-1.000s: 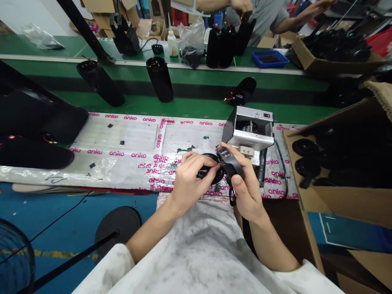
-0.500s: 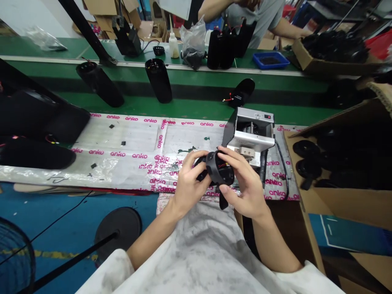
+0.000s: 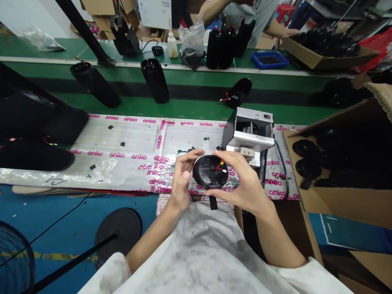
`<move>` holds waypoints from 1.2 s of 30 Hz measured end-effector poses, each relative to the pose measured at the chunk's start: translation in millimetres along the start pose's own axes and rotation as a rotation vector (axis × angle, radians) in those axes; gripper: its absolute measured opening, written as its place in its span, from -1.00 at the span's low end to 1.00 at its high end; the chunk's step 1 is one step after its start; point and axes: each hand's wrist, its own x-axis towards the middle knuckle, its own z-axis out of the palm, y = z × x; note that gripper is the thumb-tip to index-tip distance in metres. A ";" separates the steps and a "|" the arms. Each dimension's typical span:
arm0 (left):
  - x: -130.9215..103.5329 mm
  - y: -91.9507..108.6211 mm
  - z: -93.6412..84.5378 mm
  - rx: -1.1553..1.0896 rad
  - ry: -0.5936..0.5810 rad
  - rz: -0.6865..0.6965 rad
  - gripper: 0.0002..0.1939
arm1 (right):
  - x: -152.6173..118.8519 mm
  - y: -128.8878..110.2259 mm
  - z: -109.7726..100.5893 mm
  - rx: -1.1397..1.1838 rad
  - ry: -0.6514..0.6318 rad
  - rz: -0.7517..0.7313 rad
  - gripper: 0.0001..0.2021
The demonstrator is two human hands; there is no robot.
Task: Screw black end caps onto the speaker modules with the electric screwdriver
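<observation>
A round black plastic housing [image 3: 210, 171] is held over the front edge of the wrapped bench, its hollow side facing me. Thin red wires with small yellow and white connectors show inside it, and a flat black tab hangs below. My right hand [image 3: 245, 179] grips its right side, fingers at the upper rim and thumb at the lower rim. At the left rim is my left hand [image 3: 183, 179], fingers apart and thumb raised; whether its fingertips touch the rim I cannot tell. Just behind stands a silver machine [image 3: 249, 130] with a red-lit switch.
Black cylinders [image 3: 155, 81] stand on the green conveyor, with a black wired piece [image 3: 240, 93] to their right. A cardboard box [image 3: 352, 200] of black parts is at my right. Across the line are a blue tray [image 3: 269, 60], a dropper bottle [image 3: 172, 45] and another person's arm [image 3: 280, 30].
The housing has turned so its hollow side now faces me. My left hand has loosened from its side, while my right thumb and fingers have spread around its rim. The far carton shifted left.
</observation>
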 end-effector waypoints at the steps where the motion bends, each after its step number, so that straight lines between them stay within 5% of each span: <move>1: 0.6 1.0 0.7 0.003 -0.020 -0.024 -0.53 | 0.3 0.1 1.5 -0.020 -0.013 0.017 -0.03; 5: 7.7 7.8 4.3 0.167 -0.122 -0.101 -0.48 | -7.4 3.6 11.6 0.028 -0.023 0.094 -0.02; 8: 10.6 9.4 6.8 0.271 -0.094 -0.120 -0.45 | -23.1 9.6 25.6 0.318 0.075 0.188 -0.01; 12: 4.3 4.6 9.4 0.280 -0.045 -0.119 -0.42 | -40.4 11.2 49.8 0.637 0.320 0.395 -0.41; 16: -5.3 -0.2 13.0 0.245 -0.019 -0.073 -0.34 | -41.7 5.8 64.5 0.671 0.366 0.458 -0.52; 27: -1.3 6.0 18.8 0.280 0.039 -0.145 -0.50 | -40.0 -0.8 77.9 0.751 0.481 0.482 -0.58; 36: -13.5 -6.4 14.7 0.143 0.055 -0.036 -0.46 | -59.4 -13.7 80.0 0.634 0.478 0.449 -0.53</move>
